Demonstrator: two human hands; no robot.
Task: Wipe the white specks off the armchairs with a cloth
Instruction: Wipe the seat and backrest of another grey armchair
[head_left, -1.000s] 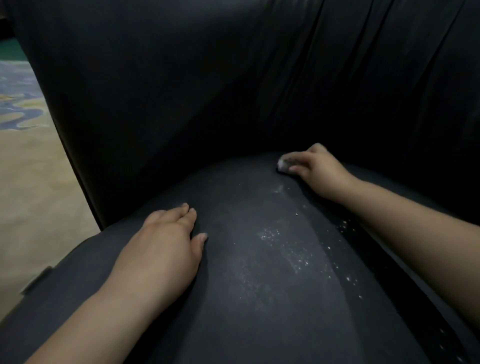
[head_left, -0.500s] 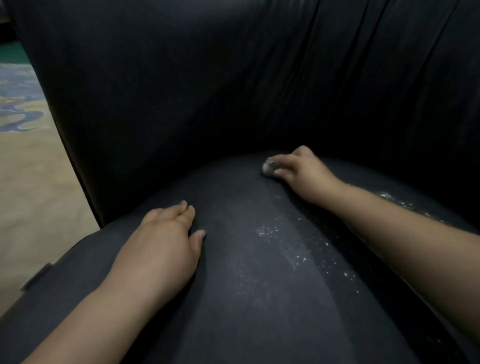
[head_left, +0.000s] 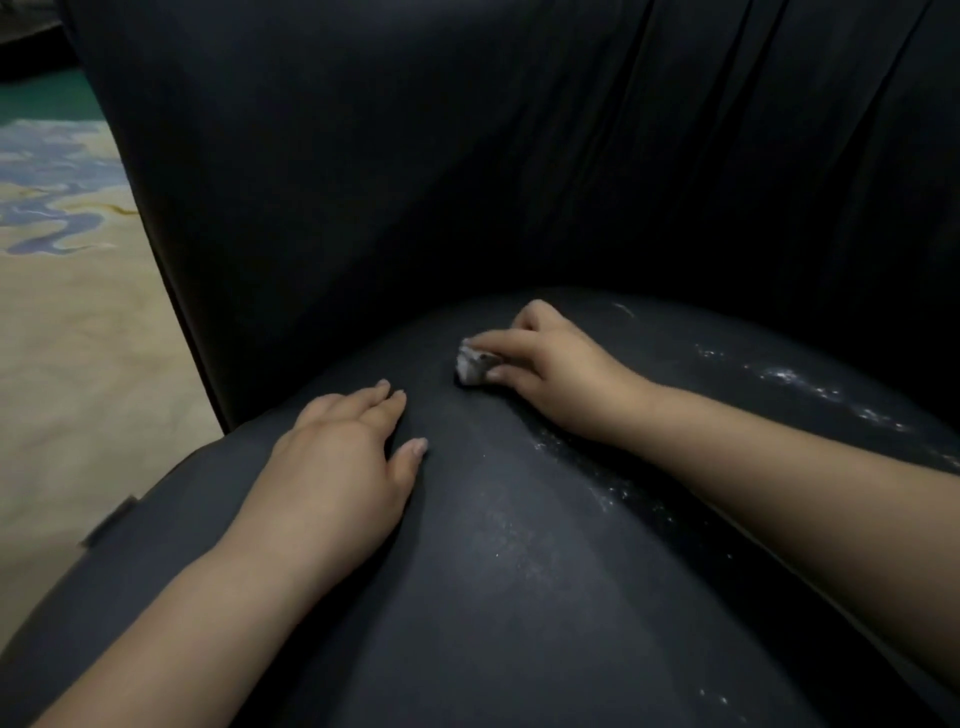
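Dark armchair seat, white specks dusting the right of frame.
Right hand pinches a small wadded cloth mid-frame; left hand rests flat, fingers straight.

Right hand pinches cloth on seat. Left hand flat on seat, near-left of grip. Specks right of grip, more nearer. Backrest behind.

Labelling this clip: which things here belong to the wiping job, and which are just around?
Job: small whitish cloth wad in right hand; white specks; dark fabric armchair seat; left hand flat on seat.
Around: beige patterned carpet.
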